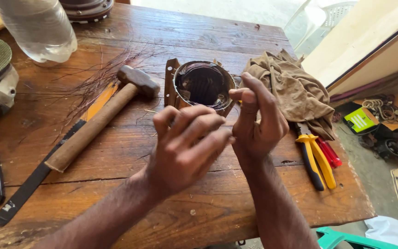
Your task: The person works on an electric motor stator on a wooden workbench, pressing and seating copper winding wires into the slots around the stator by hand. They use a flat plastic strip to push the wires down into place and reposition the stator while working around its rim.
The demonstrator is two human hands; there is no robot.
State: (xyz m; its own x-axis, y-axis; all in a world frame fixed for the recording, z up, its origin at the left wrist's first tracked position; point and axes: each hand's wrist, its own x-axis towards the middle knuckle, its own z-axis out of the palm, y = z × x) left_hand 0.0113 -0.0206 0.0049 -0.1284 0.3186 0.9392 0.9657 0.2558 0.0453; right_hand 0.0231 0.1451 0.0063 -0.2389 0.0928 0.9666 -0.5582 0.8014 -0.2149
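Both hands raised over worn wooden bench (116,152): left hand (187,145) fingers loosely spread, right hand (256,122) curled w/ fingertips pinched, just in front of round rusty metal motor stator (203,85).

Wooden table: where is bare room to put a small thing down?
Bare wood lies along the near edge of the table, between the hammer handle and the left hand, and on the far side behind the metal ring. It is crowded at the right, where cloth and pliers lie.
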